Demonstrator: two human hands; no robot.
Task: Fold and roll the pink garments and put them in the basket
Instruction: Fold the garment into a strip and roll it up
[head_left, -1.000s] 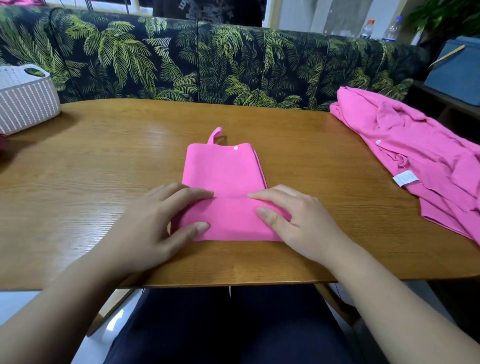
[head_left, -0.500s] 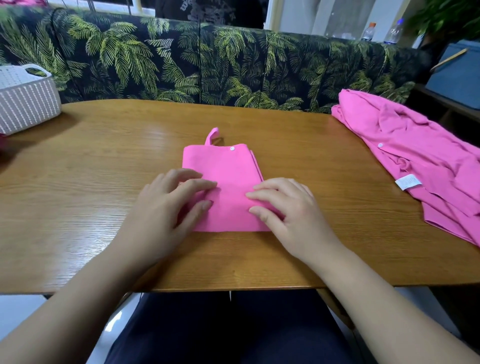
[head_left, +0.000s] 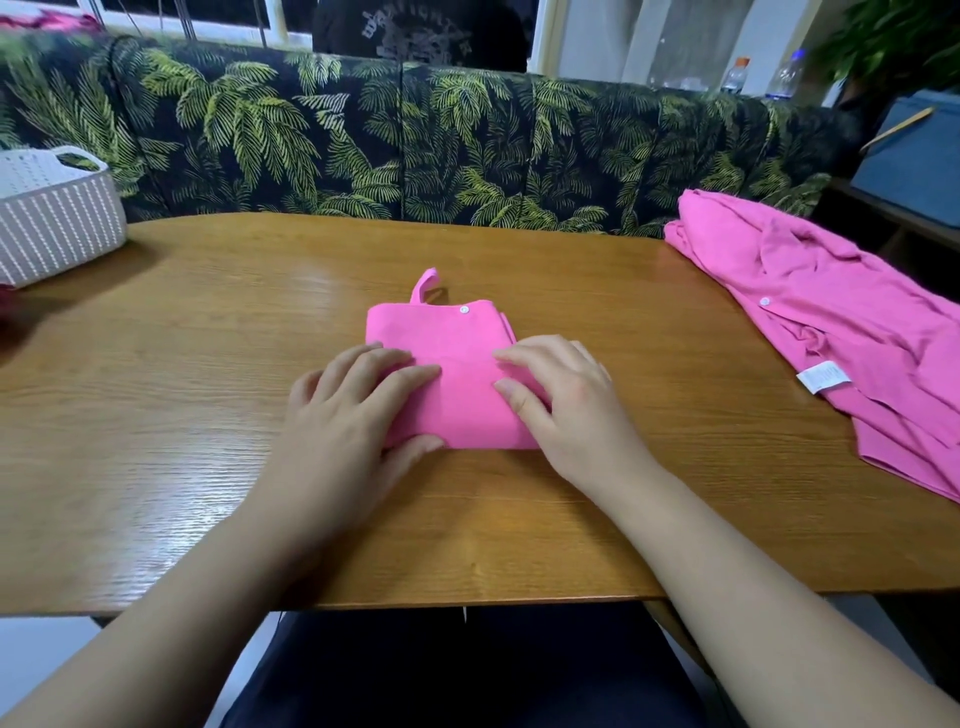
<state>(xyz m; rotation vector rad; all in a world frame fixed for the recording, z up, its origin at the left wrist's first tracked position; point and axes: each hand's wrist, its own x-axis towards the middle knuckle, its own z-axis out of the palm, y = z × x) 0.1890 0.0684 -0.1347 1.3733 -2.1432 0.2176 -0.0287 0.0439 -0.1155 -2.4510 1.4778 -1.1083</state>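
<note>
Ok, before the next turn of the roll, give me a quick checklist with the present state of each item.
1. Both hands on the cloth: ok. The left hand and right hand rest on the near end of the folded pink garment.
2. Firm grip on the rolled edge: cannot tell; the fingers hide it.
3. Far end flat: ok, apart from a loop sticking up at the far edge.
4. Table bare ahead of the roll: ok.
5. Basket on the table, far left corner: ok; its inside is not visible.
6. Second pink garment folded: not ok, it lies crumpled on the right.
</note>
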